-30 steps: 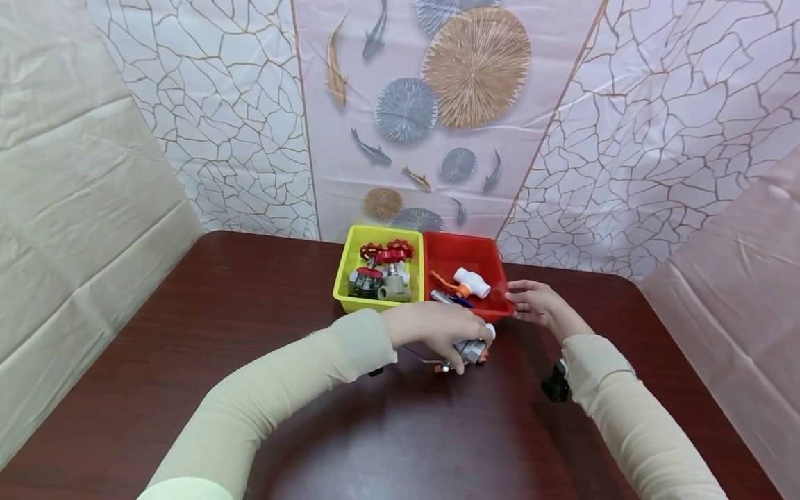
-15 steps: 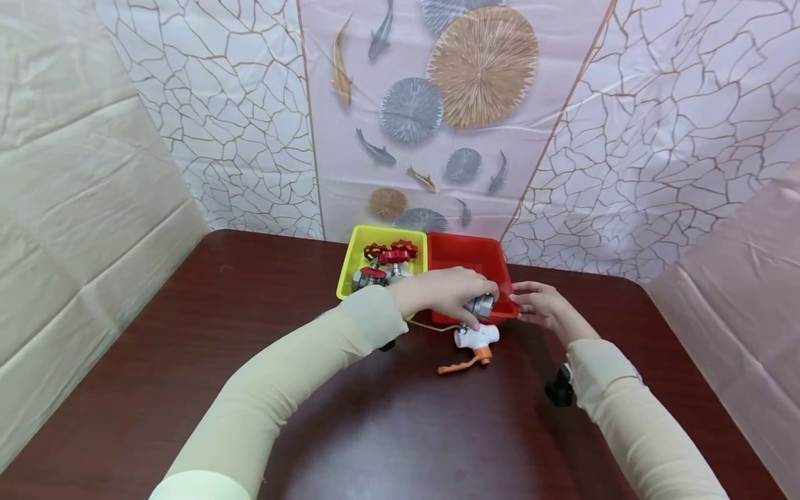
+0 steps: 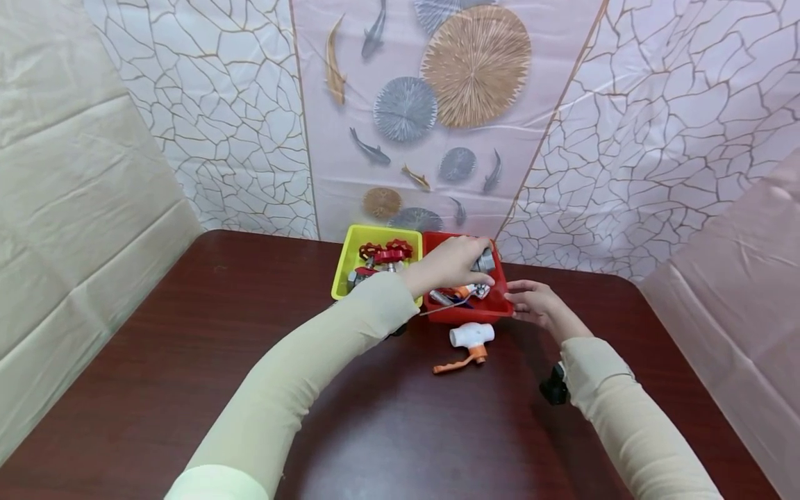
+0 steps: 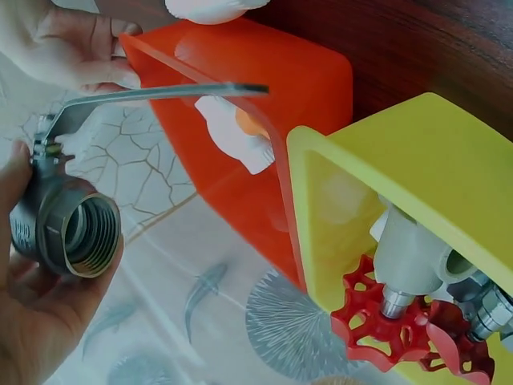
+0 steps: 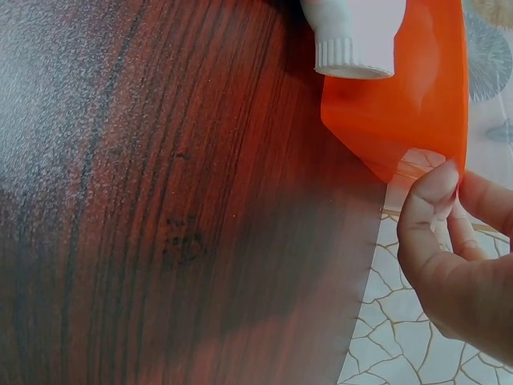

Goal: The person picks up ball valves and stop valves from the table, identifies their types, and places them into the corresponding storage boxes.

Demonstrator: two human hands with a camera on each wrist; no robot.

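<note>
My left hand (image 3: 451, 264) grips a metal ball valve (image 4: 60, 228) with a long lever, above the red bin (image 3: 459, 315). In the left wrist view, the valve's threaded opening faces the camera and its lever (image 4: 168, 92) extends across in front of the bin. My right hand (image 3: 534, 303) pinches the red bin's right corner between thumb and fingers, plain in the right wrist view. Inside that bin lies a white valve with an orange handle (image 3: 462, 292), partly hidden by my left hand. On the table before the bin rests another white ball valve (image 3: 471, 335) with an orange lever.
A yellow bin (image 3: 338, 283) stands against the red bin's left side and holds several valves with red handwheels (image 4: 377, 321). Both bins sit near the back of the dark wood table (image 3: 400, 430). Patterned cloth (image 3: 406, 173) hangs behind it.
My left hand has lifted the metal valve from the table and carried it up and away over the red bin, uncovering the white valve on the table. My right hand stays at the corner.
</note>
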